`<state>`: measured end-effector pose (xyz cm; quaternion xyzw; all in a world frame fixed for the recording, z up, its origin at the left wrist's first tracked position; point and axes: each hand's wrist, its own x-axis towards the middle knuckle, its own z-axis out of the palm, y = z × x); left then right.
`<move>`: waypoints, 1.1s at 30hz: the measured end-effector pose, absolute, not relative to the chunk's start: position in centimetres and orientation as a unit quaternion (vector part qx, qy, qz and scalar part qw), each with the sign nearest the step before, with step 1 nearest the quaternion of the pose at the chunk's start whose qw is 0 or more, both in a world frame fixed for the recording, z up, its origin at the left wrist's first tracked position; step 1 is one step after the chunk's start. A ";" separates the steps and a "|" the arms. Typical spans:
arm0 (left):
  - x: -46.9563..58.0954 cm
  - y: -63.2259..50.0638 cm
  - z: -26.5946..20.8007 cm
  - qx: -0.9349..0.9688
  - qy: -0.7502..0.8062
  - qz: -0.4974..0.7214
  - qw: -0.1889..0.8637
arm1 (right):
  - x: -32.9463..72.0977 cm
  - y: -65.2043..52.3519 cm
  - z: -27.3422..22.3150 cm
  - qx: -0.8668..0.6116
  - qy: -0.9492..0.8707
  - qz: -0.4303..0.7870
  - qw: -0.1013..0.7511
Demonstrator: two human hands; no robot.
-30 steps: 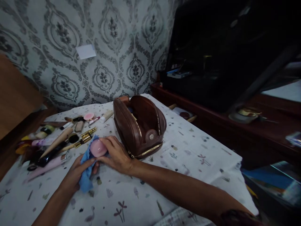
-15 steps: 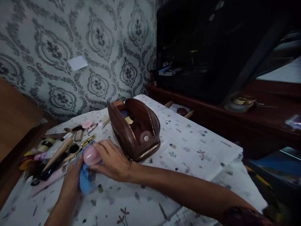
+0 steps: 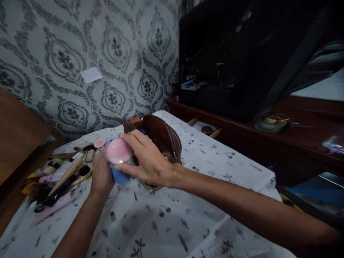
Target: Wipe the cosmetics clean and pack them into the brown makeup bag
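Note:
A glossy pink round case (image 3: 117, 150) is held up between my two hands, just in front of the bag. The fingers and thumb of my right hand (image 3: 152, 161) grip its right side. My left hand (image 3: 102, 173) closes round its left side with a blue cloth (image 3: 120, 176), which shows behind and below the case. Some left fingers are hidden behind the case and cloth. Behind my right hand stands an unzipped brown leather pouch (image 3: 174, 138), partly covered by that hand.
Makeup brushes (image 3: 66, 175), a pink tube (image 3: 57, 205), a pink compact (image 3: 99, 143) and several other cosmetics lie on the left of the patterned tablecloth (image 3: 150, 229). A part-open drawer (image 3: 205, 127) and dark red cabinet (image 3: 239, 138) with a television (image 3: 215, 53) stand at the right.
Both hands have moved right and up with the pink case and cloth, away from the cosmetics. My right hand now covers part of the pouch.

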<state>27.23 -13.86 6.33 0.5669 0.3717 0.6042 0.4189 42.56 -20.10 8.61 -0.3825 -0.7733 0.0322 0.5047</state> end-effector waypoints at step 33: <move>27.6 -11.1 3.1 0.875 0.246 0.417 0.027 | 48.0 -16.3 8.2 -0.739 -0.612 0.151 0.238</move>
